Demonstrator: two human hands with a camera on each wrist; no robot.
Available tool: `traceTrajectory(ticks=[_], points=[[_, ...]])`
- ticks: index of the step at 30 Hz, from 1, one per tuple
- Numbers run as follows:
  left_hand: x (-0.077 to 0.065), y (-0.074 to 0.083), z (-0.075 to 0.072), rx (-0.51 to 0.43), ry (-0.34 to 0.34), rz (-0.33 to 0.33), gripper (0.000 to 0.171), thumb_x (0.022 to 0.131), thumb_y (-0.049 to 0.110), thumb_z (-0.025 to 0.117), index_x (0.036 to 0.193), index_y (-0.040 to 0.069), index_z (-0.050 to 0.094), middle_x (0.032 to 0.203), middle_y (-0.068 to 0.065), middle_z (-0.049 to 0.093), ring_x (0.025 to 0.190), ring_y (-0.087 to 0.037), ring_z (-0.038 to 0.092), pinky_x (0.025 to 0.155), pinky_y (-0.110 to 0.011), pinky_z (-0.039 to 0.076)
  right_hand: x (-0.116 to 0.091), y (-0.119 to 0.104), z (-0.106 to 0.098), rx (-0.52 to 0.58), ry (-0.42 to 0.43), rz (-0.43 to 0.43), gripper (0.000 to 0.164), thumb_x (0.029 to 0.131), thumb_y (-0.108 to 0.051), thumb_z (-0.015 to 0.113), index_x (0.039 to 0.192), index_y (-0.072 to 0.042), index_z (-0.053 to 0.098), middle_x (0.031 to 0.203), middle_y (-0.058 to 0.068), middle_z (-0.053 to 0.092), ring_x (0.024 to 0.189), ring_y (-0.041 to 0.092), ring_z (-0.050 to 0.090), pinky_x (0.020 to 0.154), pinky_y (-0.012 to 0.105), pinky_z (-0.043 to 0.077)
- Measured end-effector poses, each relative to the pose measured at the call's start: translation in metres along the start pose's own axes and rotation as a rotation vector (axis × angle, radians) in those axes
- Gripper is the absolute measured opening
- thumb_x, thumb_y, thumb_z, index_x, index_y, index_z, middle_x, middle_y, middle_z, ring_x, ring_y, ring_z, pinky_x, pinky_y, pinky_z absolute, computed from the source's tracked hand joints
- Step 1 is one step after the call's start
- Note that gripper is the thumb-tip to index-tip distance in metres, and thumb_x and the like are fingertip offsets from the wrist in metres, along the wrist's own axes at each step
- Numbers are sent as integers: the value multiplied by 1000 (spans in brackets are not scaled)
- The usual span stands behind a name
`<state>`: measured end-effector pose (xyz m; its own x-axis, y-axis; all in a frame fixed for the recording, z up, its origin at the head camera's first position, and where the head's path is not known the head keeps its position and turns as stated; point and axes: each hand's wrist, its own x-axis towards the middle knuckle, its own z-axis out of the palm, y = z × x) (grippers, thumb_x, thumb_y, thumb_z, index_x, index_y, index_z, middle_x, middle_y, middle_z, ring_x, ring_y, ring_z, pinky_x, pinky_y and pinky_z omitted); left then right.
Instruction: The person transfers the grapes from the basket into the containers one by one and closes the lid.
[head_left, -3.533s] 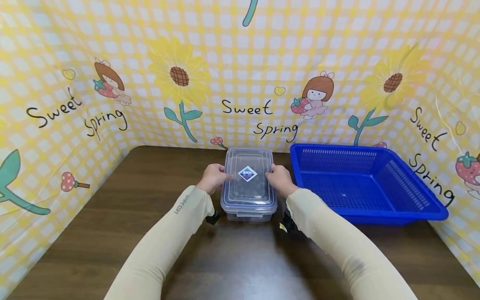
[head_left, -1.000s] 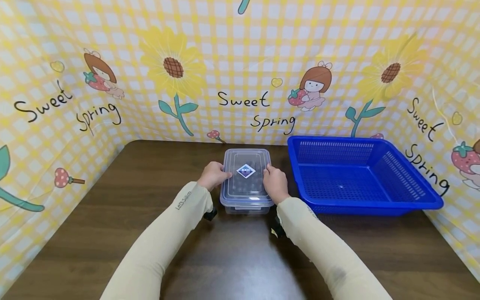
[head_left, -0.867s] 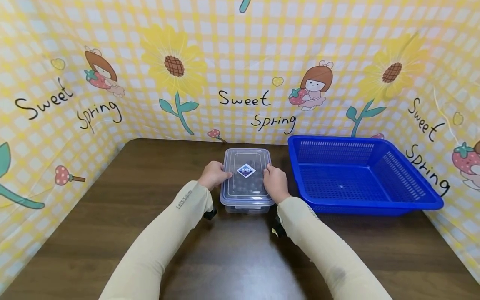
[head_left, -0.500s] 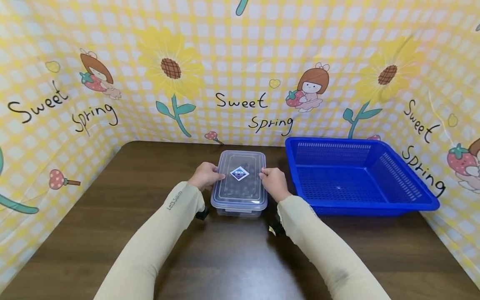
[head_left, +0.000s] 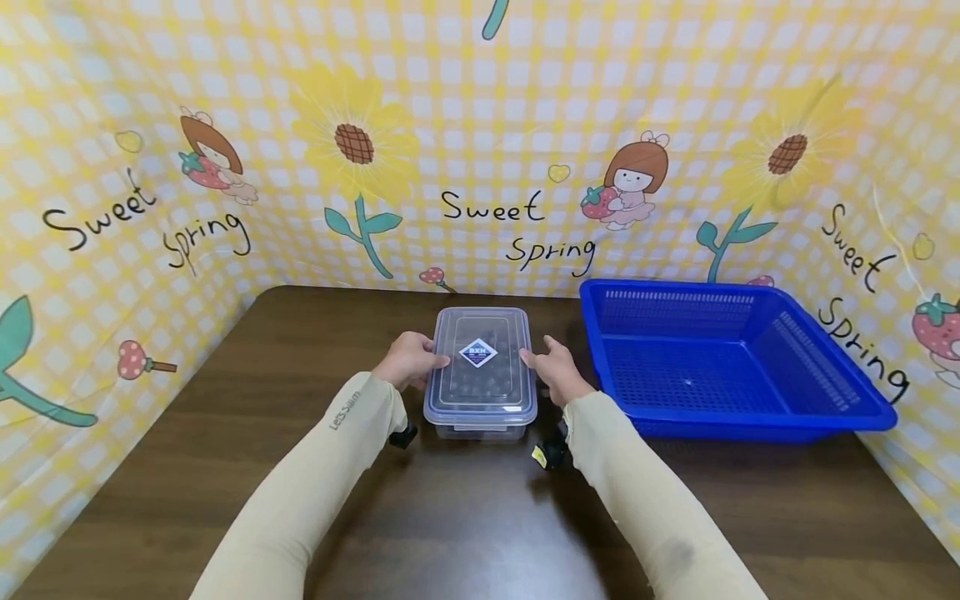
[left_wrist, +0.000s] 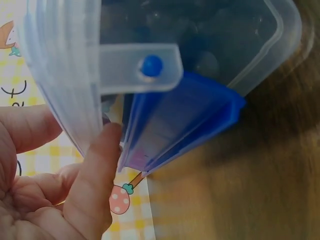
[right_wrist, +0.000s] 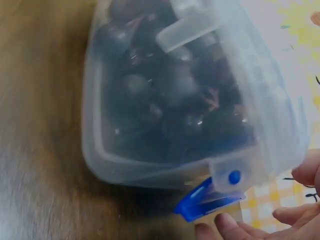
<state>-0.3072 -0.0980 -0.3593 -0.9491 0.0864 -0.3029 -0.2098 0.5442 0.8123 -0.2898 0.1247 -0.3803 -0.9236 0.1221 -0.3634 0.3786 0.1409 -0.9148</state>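
A clear plastic food container [right_wrist: 150, 115] with dark, round, glossy pieces inside stands on the table. Its clear lid [head_left: 487, 329] covers the top and carries a diamond-shaped label. My left hand [head_left: 408, 358] pinches the lid's left rim, thumb above and fingers below. In the left wrist view a blue side latch [left_wrist: 175, 115] hangs away from the wall beside those fingers. At the other side, my right hand [head_left: 558, 367] has its thumb tip at the lid's edge, fingers spread off the container. Another blue latch [right_wrist: 210, 200] sticks outward near those fingertips in the right wrist view.
A large blue perforated basket [head_left: 885, 421] stands right of the container, close beside my right hand. Behind the brown wooden table [head_left: 480, 517] hangs a yellow checked cloth [head_left: 480, 108] with flower prints, which also runs along both sides.
The container has shifted slightly left and nearer over the last seconds. My right fingers have loosened from the lid's right edge and spread away. My left hand keeps its hold.
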Motion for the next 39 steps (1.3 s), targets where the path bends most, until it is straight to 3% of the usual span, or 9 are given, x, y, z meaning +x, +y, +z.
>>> traceTrajectory(ticks=[7,13,18,27,39], points=[[-3,2,-5,21,11,-1,34,91,8,65,119,-10,58,97,-19,65,68,-20,66,63,-36,58,2,-3,1,55,-91,113,71,99,-25,53,153,-5,12,148,22,34,130,39,41,103,57,35],[-2,0,-5,26,20,-13,35,91,9,65,119,-9,58,100,-19,64,69,-20,66,65,-36,58,2,0,1,73,-144,156,52,101,-29,49,144,-3,38,135,23,49,122,39,49,101,57,37],[-2,-3,-2,34,25,-15,35,90,10,67,118,-9,59,99,-18,65,70,-21,66,65,-36,58,1,3,0,27,-103,141,53,100,-29,51,143,1,40,138,22,48,123,38,49,101,56,38],[-3,-4,-3,39,32,-8,33,90,10,67,117,-8,60,98,-18,66,68,-20,66,63,-35,58,-3,2,4,-27,-2,24,59,98,-22,57,144,6,35,142,23,44,128,37,45,104,54,35],[-3,0,-4,47,12,-9,32,90,9,67,115,-9,61,96,-18,66,69,-21,67,64,-37,58,-2,-5,0,-92,36,53,57,93,-23,65,140,2,44,139,20,49,122,36,51,98,56,42]])
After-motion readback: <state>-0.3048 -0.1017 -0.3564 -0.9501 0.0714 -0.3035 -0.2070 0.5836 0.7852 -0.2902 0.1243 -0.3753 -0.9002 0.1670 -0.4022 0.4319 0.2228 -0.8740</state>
